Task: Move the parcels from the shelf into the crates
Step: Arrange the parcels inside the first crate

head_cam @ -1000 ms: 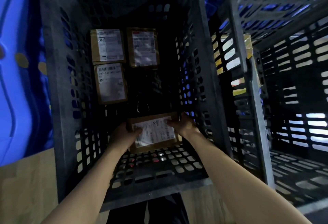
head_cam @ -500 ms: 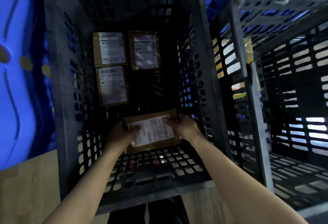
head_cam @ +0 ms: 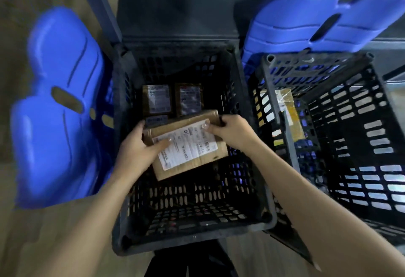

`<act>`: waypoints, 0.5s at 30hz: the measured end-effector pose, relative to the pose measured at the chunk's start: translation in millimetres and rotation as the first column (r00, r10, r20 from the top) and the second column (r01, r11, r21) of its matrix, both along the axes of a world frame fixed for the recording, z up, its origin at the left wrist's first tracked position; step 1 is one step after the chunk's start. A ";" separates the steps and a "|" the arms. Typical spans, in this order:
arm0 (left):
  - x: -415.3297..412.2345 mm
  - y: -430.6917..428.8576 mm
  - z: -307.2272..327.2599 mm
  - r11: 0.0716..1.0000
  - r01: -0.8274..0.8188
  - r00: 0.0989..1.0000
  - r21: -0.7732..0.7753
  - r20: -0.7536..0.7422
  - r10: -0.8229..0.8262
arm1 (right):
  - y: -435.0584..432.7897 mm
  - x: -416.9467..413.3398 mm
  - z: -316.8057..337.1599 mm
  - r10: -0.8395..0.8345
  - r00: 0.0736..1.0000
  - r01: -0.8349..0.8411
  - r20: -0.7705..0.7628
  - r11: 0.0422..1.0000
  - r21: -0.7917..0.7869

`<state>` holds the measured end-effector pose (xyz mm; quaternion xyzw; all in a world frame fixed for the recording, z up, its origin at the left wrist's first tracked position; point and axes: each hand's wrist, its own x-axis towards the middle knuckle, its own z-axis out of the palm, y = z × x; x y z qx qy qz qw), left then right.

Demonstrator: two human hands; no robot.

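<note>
Looking down, I see both hands inside the dark crate (head_cam: 192,239), holding one brown parcel (head_cam: 188,145) above its slotted floor. My left hand (head_cam: 140,147) is closed on the parcel's left edge, thumb lying across the white label (head_cam: 188,145); my right hand (head_cam: 232,129) is curled over the far right corner, fingertips pressed on the label's top. The parcel sits tilted, label facing up (the print is too blurred to read). Beyond it, two labelled parcels (head_cam: 156,99) (head_cam: 189,99) lie side by side at the back of the crate, a third (head_cam: 156,120) mostly hidden beneath the held one. A second crate (head_cam: 317,68) stands just beside on the right, a yellowish package (head_cam: 289,110) inside.
</note>
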<state>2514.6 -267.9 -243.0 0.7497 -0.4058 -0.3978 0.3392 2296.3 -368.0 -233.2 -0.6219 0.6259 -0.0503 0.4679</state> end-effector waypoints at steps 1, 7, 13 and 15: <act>3.4 -3.1 10.3 0.999 0.025 1.000 -0.045 0.017 -0.025 | -5.7 2.1 11.3 0.035 0.999 -0.035 -0.009 0.999 -0.027; 19.5 -16.6 42.9 0.979 0.202 0.978 0.002 -0.051 -0.202 | -35.3 20.9 69.2 0.325 0.940 -0.337 -0.103 0.930 -0.143; 15.1 -7.2 40.3 0.958 0.275 0.948 0.079 -0.190 -0.257 | -47.0 43.8 90.1 0.509 0.840 -0.536 -0.190 0.833 -0.139; 13.9 -4.9 35.8 0.962 0.260 0.939 0.086 -0.254 -0.231 | -46.6 49.4 91.5 0.538 0.812 -0.574 -0.227 0.807 -0.138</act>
